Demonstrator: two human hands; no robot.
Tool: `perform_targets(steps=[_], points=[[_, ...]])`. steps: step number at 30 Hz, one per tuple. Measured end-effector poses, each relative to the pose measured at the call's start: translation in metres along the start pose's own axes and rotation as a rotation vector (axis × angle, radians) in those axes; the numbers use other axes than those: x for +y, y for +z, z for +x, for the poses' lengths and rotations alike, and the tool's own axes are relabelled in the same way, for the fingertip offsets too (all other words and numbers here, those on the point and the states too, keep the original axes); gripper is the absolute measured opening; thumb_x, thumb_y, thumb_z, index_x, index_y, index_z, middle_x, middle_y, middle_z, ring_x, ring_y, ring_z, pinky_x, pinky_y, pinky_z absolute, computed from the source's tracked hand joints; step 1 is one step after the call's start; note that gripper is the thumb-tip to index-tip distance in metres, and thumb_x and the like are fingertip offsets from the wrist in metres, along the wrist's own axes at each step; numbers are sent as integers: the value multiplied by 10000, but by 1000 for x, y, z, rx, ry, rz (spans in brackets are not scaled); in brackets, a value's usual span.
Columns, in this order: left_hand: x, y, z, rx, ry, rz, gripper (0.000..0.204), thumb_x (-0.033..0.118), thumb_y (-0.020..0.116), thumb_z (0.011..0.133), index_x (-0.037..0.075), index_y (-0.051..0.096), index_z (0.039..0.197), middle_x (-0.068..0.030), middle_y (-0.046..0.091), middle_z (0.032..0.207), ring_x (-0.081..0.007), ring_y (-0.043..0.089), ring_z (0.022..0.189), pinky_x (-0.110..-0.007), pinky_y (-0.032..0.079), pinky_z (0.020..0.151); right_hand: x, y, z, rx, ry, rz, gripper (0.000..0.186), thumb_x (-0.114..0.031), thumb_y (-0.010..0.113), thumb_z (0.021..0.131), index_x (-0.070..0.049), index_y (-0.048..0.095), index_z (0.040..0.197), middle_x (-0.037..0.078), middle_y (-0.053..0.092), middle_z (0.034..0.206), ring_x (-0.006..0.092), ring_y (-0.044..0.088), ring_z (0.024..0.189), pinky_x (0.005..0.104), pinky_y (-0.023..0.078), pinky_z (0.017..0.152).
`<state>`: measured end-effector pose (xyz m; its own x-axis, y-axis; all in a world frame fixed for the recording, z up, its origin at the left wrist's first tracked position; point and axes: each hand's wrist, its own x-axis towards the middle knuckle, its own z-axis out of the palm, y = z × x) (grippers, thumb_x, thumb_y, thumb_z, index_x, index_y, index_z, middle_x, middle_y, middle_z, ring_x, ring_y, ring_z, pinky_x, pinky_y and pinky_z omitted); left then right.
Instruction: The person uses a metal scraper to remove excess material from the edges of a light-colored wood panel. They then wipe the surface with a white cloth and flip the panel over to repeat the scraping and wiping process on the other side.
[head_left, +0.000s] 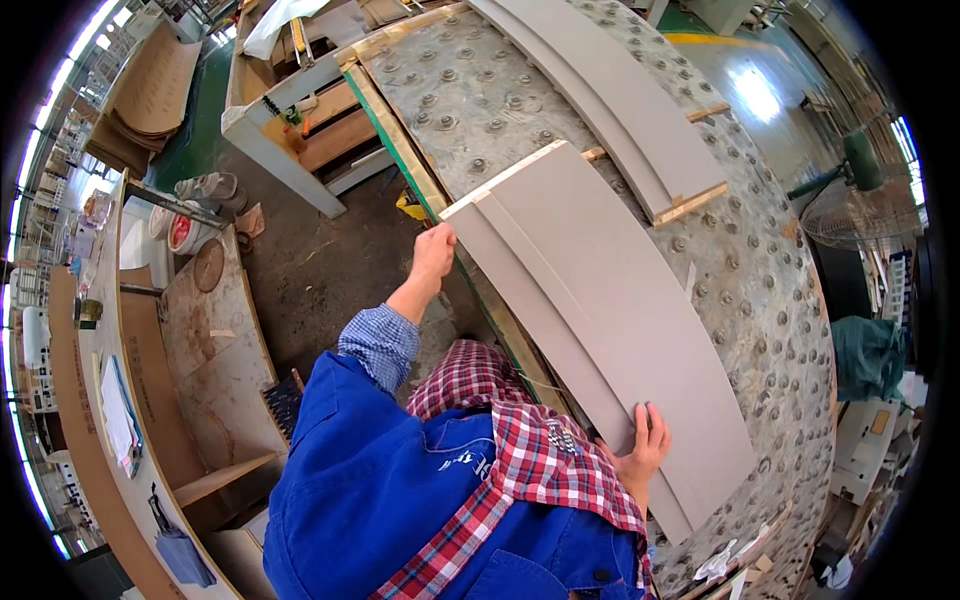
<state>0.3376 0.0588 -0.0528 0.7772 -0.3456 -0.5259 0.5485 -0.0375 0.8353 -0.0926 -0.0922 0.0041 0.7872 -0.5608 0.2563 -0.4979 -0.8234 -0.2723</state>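
Observation:
A long grey board [625,310] with a stepped strip along its near side lies on a bench top of metal studs. My left hand [433,254] is closed at the board's far left corner, its fingers curled against the edge. Lower down, my right hand [645,448] rests on the board's near side with fingers stretched out over the surface and the thumb by the edge. A second grey stepped board [620,110] lies beyond, with pale wood showing at its end.
The studded bench top [745,290] curves round to the right. Left of me stands a wooden shelf unit [215,360], with buckets [190,232] behind it. An open wooden cabinet [330,130] is at the far left. A caged fan [860,205] stands at the right.

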Motion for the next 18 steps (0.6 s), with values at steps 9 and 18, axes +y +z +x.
perform_targets(steps=[9, 18], points=[[-25, -16, -2, -116, 126, -49, 251, 195, 444, 941, 86, 512, 725, 51, 359, 482, -50, 282, 359, -233, 196, 339, 2, 4, -4, 3, 25, 8, 819, -297, 855, 525, -107, 545, 1259, 127, 504, 1305, 345, 455, 1160, 458, 359, 978], [-1, -18, 7, -175, 150, 134, 217, 164, 492, 925, 66, 514, 732, 57, 369, 503, -42, 294, 386, -228, 207, 362, 2, 3, -1, -16, 17, -2, 809, -328, 840, 558, -107, 535, 1273, 132, 498, 1310, 347, 460, 1154, 457, 361, 974]])
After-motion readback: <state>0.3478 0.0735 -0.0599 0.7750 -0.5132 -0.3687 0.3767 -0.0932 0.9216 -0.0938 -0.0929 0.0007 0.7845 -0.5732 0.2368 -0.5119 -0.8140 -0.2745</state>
